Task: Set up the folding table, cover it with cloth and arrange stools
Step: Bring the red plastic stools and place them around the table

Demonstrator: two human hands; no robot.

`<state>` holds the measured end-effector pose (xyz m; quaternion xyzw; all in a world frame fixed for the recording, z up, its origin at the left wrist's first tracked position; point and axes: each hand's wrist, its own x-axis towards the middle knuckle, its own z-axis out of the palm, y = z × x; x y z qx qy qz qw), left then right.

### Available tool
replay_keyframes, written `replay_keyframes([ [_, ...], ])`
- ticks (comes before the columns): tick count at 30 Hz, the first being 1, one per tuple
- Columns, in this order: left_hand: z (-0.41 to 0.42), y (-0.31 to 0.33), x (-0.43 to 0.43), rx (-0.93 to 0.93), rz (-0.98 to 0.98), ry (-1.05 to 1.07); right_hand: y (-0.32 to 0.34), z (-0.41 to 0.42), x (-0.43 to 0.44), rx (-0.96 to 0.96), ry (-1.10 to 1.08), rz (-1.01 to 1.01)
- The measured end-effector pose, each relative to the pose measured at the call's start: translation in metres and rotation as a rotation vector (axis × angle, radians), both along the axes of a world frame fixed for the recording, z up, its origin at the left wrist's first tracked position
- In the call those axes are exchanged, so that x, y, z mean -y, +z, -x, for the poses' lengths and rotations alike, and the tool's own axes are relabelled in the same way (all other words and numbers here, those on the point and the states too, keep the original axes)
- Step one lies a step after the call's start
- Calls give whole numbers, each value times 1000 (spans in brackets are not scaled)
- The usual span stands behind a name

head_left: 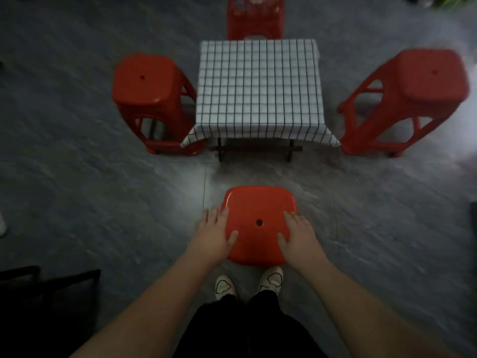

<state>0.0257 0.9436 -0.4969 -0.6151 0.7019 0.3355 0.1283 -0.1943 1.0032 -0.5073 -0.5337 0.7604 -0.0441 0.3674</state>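
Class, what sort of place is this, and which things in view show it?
Likely an indoor room set up as a dining spot: a grey tiled floor, a small table under a checked cloth, and red plastic stools around it, the near stool held by the left hand and right hand.

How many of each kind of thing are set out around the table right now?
Red stools: 4
Table: 1
Checked cloth: 1
Total: 6
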Motion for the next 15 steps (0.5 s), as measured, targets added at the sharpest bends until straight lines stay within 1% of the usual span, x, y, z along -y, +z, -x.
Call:
replay_keyframes([
  [4, -9, 85, -7, 22, 100, -15, 88, -9, 7, -20, 47, 90],
  [7, -17, 129, -12, 59, 145, 12, 136, -19, 8, -50, 110, 139],
  [12, -35, 171, 4, 109, 233, -72, 175, -50, 17, -130, 217, 174],
  [15, -61, 181, 28, 101, 250, -57, 184, -82, 38, -135, 234, 197],
])
